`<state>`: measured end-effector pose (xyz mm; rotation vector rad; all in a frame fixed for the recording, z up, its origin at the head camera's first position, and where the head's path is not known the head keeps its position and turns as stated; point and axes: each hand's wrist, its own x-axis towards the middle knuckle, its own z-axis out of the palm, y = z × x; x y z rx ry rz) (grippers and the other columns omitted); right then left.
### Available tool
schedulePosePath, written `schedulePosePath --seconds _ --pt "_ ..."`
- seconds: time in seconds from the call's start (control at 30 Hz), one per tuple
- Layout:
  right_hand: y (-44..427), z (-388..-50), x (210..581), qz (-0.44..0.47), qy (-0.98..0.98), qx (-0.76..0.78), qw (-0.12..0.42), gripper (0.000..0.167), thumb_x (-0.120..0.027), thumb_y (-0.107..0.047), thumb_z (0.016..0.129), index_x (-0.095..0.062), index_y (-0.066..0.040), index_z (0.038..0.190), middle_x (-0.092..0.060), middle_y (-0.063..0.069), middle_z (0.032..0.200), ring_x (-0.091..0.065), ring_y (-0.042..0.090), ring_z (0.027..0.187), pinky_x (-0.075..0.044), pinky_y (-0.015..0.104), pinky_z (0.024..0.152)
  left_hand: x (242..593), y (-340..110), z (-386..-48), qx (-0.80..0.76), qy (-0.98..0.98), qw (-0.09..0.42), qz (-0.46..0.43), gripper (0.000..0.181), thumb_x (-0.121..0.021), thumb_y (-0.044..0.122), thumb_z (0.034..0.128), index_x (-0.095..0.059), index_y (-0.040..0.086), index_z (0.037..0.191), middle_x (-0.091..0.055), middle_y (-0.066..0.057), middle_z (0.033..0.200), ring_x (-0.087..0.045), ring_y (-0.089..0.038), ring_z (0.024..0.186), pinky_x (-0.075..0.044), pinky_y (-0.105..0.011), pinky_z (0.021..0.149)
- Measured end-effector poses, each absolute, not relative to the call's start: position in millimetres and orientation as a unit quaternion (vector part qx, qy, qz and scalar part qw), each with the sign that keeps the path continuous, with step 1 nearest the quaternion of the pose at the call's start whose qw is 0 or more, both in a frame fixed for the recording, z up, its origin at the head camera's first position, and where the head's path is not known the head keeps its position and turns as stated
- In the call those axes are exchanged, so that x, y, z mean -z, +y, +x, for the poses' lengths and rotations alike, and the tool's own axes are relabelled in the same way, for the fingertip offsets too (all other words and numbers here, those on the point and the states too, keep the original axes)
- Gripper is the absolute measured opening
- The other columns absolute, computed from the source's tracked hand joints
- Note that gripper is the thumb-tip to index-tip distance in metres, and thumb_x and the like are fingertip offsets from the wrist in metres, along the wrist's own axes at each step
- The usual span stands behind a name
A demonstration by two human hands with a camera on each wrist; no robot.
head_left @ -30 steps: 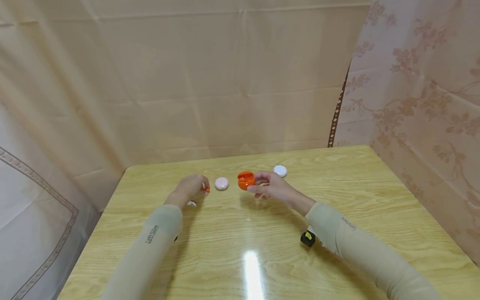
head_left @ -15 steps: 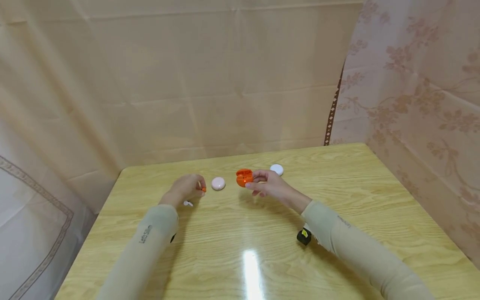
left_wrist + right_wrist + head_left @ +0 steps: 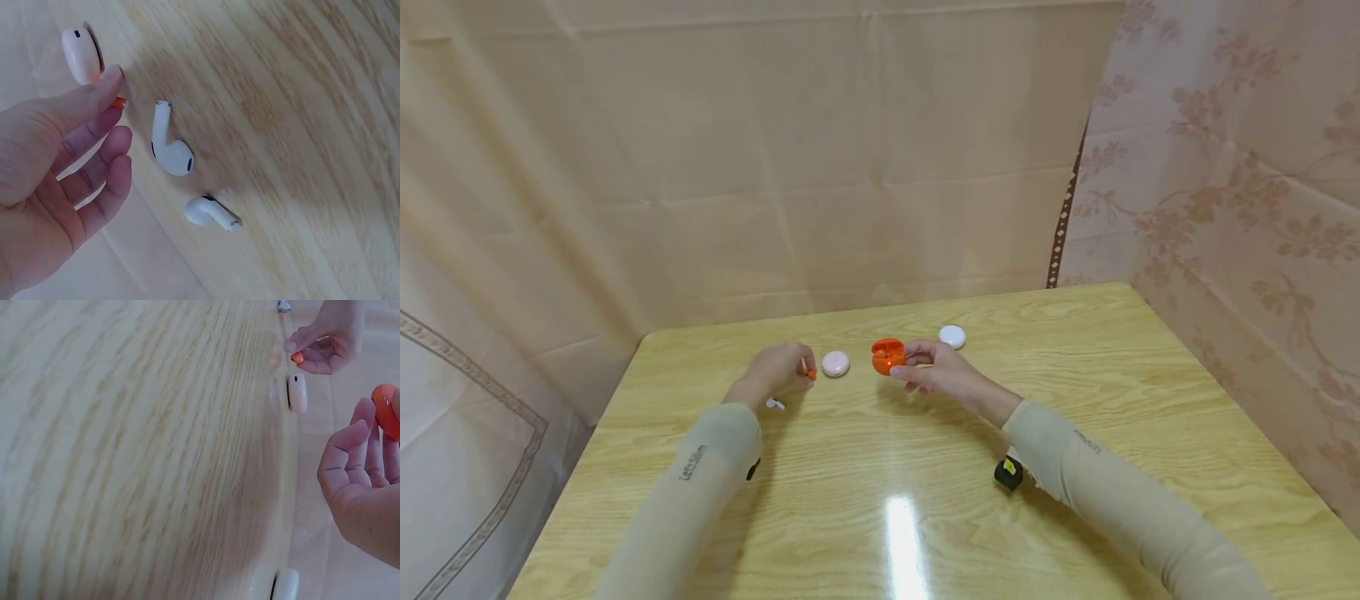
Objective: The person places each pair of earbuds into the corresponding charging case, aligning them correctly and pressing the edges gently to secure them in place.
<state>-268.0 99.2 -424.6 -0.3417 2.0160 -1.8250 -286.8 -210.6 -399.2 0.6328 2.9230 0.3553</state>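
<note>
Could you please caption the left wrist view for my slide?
A left hand pinches an orange earbud near two white earbuds and a pale pink case.

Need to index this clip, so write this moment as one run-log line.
left hand: pinches orange earbud | right hand: holds orange case, lid open | on table: two white earbuds, pale pink case, white case

Right grip: one orange case; two pale cases nearby. Left grip: one orange earbud; two white earbuds near it.
</note>
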Motion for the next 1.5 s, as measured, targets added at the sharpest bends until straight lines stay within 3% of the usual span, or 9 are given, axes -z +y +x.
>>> schedulePosePath --seconds 0.2,0.5,0.77,0.93,1.07,1.23,1.5 --pt "96 -265 427 -0.117 0.72 0.66 0.179 0.035 -0.077 -0.02 0.092 -0.059 -0.005 0.119 -0.066 0.008 0.102 -0.069 0.028 0.08 -0.05 0.03 0.064 398 -210 -284 -0.135 0.966 0.06 0.21 0.02 -0.087 0.016 0.0817 -0.07 0.012 0.092 -0.067 0.0 0.081 -0.063 -0.019 0.078 -0.051 -0.045 0.075" --pt "94 -256 433 -0.103 0.73 0.649 0.185 0.038 -0.079 -0.019 0.091 -0.059 -0.004 0.12 -0.065 0.009 0.102 -0.069 0.028 0.075 -0.049 0.03 0.063 386 -197 -277 -0.263 0.943 0.082 0.189 0.023 -0.084 0.019 0.0859 -0.069 0.009 0.1 -0.069 -0.002 0.088 -0.064 -0.02 0.084 -0.05 -0.043 0.082" --pt "94 -255 439 -0.11 0.729 0.649 0.187 0.036 -0.079 -0.02 0.09 -0.06 -0.005 0.116 -0.066 0.008 0.099 -0.067 0.024 0.071 -0.047 0.027 0.059 376 -179 -270 -0.312 0.923 0.078 0.213 0.02 -0.081 0.022 0.088 -0.07 0.01 0.1 -0.07 0.0 0.087 -0.065 -0.017 0.083 -0.053 -0.037 0.075" --pt "96 -254 441 -0.11 0.73 0.648 0.186 0.034 -0.079 -0.019 0.091 -0.061 -0.005 0.116 -0.066 0.008 0.1 -0.066 0.023 0.071 -0.048 0.027 0.059 371 -169 -267 -0.363 0.902 0.107 0.209 0.024 -0.079 0.025 0.0909 -0.069 0.01 0.106 -0.071 -0.002 0.089 -0.07 -0.029 0.086 -0.056 -0.037 0.075" --pt "96 -253 439 -0.114 0.728 0.65 0.187 0.036 -0.079 -0.02 0.091 -0.06 -0.005 0.117 -0.065 0.009 0.101 -0.066 0.023 0.072 -0.049 0.028 0.06 367 -162 -266 -0.401 0.885 0.121 0.205 0.025 -0.078 0.026 0.0917 -0.068 0.01 0.108 -0.071 -0.005 0.09 -0.07 -0.037 0.086 -0.057 -0.045 0.077" --pt "96 -252 437 -0.105 0.707 0.669 0.205 0.037 -0.078 -0.018 0.091 -0.057 -0.005 0.119 -0.064 0.009 0.101 -0.065 0.023 0.069 -0.051 0.028 0.057 358 -151 -262 -0.425 0.871 0.13 0.212 0.024 -0.078 0.024 0.0915 -0.069 0.009 0.108 -0.071 -0.008 0.089 -0.069 -0.029 0.077 -0.057 -0.053 0.078" --pt "96 -252 436 -0.105 0.704 0.67 0.211 0.036 -0.077 -0.016 0.092 -0.058 -0.004 0.119 -0.064 0.009 0.101 -0.065 0.023 0.07 -0.052 0.028 0.057 360 -144 -260 -0.437 0.865 0.115 0.218 0.023 -0.078 0.025 0.0924 -0.069 0.008 0.105 -0.072 -0.017 0.093 -0.066 -0.022 0.075 -0.055 -0.038 0.068"
